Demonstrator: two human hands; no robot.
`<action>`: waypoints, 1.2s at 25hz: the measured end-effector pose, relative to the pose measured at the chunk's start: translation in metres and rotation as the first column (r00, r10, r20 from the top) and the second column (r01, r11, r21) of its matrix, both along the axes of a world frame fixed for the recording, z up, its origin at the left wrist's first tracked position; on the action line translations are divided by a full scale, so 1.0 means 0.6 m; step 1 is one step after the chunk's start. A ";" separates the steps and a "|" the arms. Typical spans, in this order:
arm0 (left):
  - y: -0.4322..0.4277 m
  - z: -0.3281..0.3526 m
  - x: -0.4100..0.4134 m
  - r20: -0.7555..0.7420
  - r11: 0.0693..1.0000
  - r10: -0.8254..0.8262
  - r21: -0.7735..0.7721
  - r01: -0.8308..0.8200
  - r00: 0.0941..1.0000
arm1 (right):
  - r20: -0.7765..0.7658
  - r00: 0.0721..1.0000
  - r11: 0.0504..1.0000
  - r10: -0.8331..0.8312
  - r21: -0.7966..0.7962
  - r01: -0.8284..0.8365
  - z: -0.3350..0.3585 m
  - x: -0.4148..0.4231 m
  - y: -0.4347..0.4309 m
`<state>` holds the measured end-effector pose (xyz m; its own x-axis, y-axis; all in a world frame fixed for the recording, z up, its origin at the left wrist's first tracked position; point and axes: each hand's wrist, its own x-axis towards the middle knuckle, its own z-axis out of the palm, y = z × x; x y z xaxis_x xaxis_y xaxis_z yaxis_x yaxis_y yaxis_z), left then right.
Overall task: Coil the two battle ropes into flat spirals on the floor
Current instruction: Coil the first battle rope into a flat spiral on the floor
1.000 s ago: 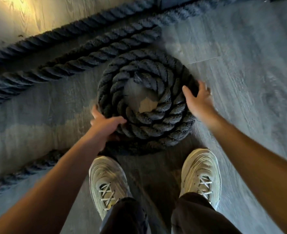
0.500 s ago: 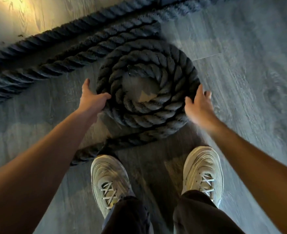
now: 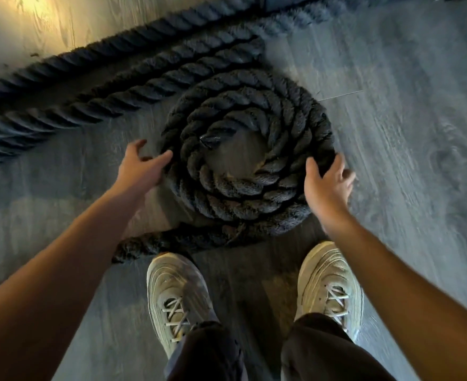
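Observation:
A thick black battle rope lies in a flat spiral coil (image 3: 247, 149) on the grey floor, with about three turns and its capped end at the centre. Its loose tail (image 3: 188, 240) runs from the coil's near side to the left, just beyond my shoes. My left hand (image 3: 141, 167) touches the coil's left edge with fingers spread. On the coil's right edge rests my right hand (image 3: 327, 185), fingers relaxed and open. Straight lengths of rope (image 3: 111, 75) stretch diagonally across the floor behind the coil.
My two pale sneakers (image 3: 178, 295) (image 3: 329, 284) stand right in front of the coil. Wood-pattern grey floor (image 3: 408, 149) spreads to the right. A warm light patch falls on the floor at the upper left.
The coil has been turned and shifted slightly; the tail swung closer along its near side. Both hands slid round the rim, the left from the near-left to the left edge.

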<state>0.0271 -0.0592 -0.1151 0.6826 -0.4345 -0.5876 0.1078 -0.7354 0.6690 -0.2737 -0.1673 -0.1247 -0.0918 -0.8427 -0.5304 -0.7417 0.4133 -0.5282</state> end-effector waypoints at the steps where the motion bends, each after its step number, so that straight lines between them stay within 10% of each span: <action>1: -0.014 0.002 0.006 0.054 0.997 -0.044 -0.054 0.047 0.998 | 0.027 1.000 0.999 0.007 0.031 -0.008 0.005 -0.007 0.035; 8: -0.056 0.002 0.011 0.096 0.987 -0.159 -0.022 0.162 0.983 | -0.082 0.947 0.950 0.309 -0.019 -0.312 -0.005 -0.030 -0.010; 14: 0.023 0.004 -0.043 -0.173 0.966 -0.188 0.144 0.214 0.967 | -0.101 0.865 0.839 0.492 -0.210 -0.502 -0.005 -0.014 -0.201; 22: 0.003 0.018 0.000 0.009 0.978 -0.183 0.103 0.181 0.983 | -0.017 0.997 0.993 0.071 -0.098 -0.072 -0.008 -0.018 -0.031; 30: -0.056 -0.001 -0.003 0.055 0.992 -0.096 -0.076 0.100 0.994 | -0.001 0.965 0.965 0.263 0.018 -0.263 0.013 -0.026 0.071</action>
<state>0.0255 -0.0931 -0.1160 0.6625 -0.5443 -0.5146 0.0022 -0.6856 0.7280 -0.2890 -0.1245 -0.1170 0.1299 -0.8282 -0.5451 -0.8274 0.2124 -0.5198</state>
